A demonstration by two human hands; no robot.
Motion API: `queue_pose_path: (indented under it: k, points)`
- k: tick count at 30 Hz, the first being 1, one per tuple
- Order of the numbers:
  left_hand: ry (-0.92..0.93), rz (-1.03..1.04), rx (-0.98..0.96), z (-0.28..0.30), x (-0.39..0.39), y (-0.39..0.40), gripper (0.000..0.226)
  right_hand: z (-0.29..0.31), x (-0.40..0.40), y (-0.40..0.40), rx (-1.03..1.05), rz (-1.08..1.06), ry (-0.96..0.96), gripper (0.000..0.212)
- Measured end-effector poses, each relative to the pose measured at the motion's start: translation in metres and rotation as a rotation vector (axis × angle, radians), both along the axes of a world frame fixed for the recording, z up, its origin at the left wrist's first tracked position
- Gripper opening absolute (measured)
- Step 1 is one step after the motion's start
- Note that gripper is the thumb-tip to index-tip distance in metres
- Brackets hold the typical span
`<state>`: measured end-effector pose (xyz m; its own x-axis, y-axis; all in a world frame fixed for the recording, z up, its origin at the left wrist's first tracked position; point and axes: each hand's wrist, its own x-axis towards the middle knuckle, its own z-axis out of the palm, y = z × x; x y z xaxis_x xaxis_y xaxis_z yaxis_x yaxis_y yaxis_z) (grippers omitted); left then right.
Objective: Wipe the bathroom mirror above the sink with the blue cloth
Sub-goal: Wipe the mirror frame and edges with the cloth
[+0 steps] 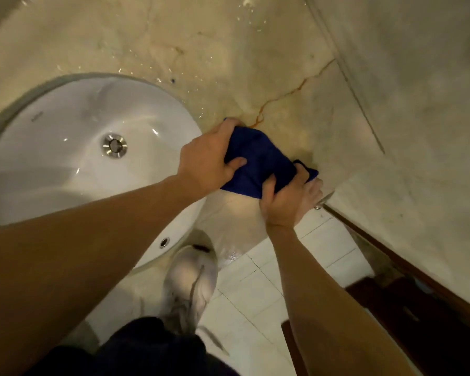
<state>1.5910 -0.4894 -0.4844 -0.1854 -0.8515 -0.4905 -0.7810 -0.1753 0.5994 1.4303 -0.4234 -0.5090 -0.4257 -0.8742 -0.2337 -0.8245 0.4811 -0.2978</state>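
Both hands are on the blue cloth (258,164), which lies bunched on the marble table (228,63) just right of the white sink (73,147), close to the table's near edge. The left hand (209,158) grips the cloth's far-left end, thumb pressed on top and fingers (232,122) curled over the far edge. The right hand (288,202) grips the near-right end, thumb laid on the fabric and the other fingers wrapped round it — their tips are hidden beneath. Water droplets (158,74) are scattered over the table beyond the sink, and the basin looks wet. The mirror is not in view; the camera looks down at the table and the tiled floor (296,267), where a pale shoe (190,278) stands. Judgement: this is the preparation step — the cloth is being gathered, folded or wrung, which of these cannot be told, and no wiping of the mirror is in hand. The next move calls for lifting the cloth clear of the table, settling it as a flat pad in one hand, and raising it to the glass above the sink.
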Motion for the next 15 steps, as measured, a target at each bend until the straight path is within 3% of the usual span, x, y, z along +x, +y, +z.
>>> queue_pose_path:
  k: [6, 11, 15]
  points:
    - [-0.053, 0.014, 0.079, 0.009, -0.003, -0.006, 0.058, 0.012, 0.004, -0.001, 0.072, 0.024, 0.018, 0.059]
    - [-0.015, 0.064, 0.334, 0.025, -0.003, -0.032, 0.068, 0.064, -0.007, -0.028, 0.471, 0.105, -0.007, 0.045]
    - [0.206, 0.195, 0.499, 0.047, 0.015, -0.037, 0.056, 0.119, 0.006, -0.041, 0.403, -0.068, -0.241, 0.04]
